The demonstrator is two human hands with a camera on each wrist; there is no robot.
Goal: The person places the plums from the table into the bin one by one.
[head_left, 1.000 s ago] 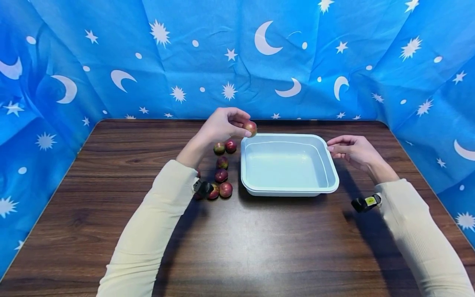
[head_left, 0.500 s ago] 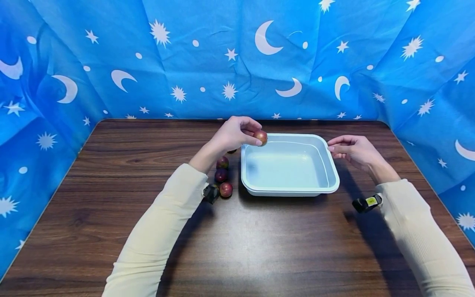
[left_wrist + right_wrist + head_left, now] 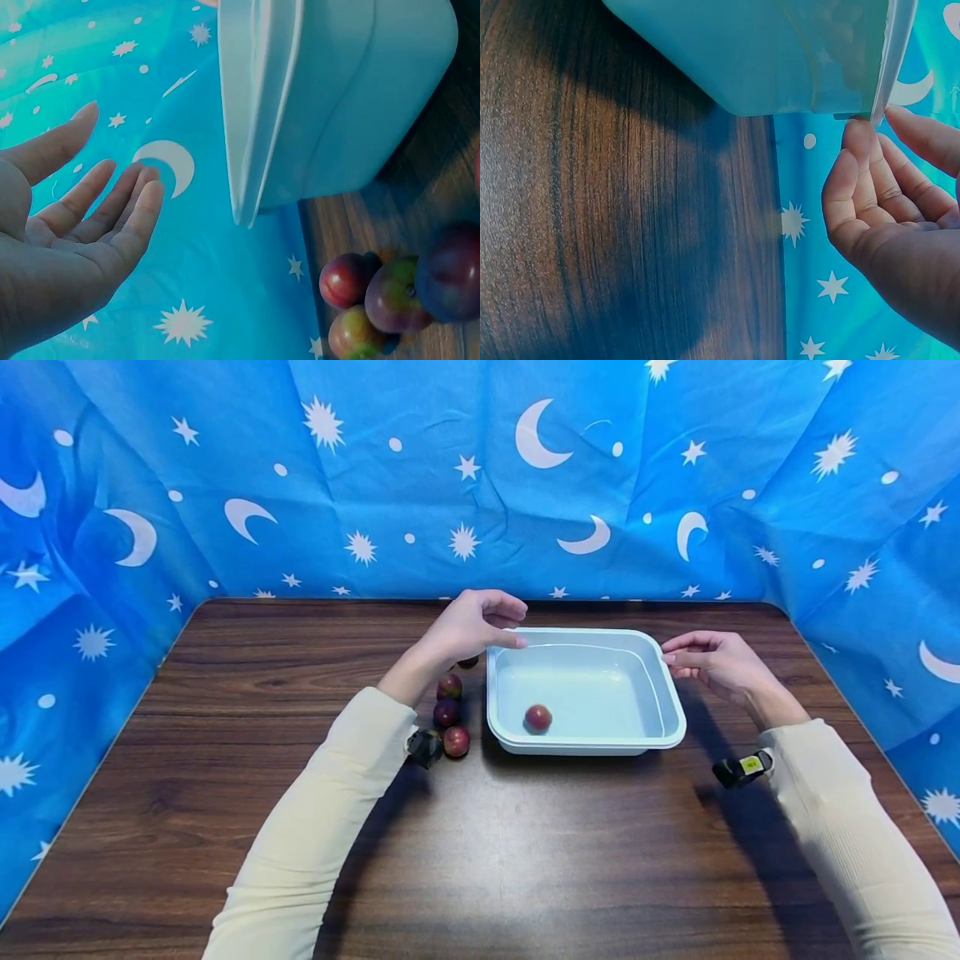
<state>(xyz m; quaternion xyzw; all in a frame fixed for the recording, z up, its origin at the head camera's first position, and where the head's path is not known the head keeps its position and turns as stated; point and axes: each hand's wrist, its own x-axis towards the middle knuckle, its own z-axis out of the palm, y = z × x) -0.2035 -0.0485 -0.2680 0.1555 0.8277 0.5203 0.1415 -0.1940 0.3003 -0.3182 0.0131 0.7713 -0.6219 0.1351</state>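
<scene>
Left hand [image 3: 476, 625]: wide and unloaded. Thumb stands well apart from the fingers, which are loosely bent; the left wrist view shows bare space between them. It's over the left far corner of the white tray [image 3: 592, 744], and that same view shows a gap between fingertips and rim, so no contact.

Right hand [image 3: 716, 668]: narrow, pinching the tray rim near the far right corner. Right wrist view has the thumb on one side of the lip and fingertips on the other. Other fingers are bent and parted, with nothing else in them. Tray sits upright on the table [image 3: 510, 860], between the two hands.

Single plum [image 3: 537, 718]: inside the tray on its floor, toward the person from the left hand and a bit right of its fingertips, well apart from both hands. Nothing is touching it except the tray.

Remaining plums [image 3: 446, 712]: on the table, just left of the tray, on the person's side of the left hand and beside its wrist. Left arm and wrist camera [image 3: 426, 748] cover part of the group in the head view, so can't give a full count.
</scene>
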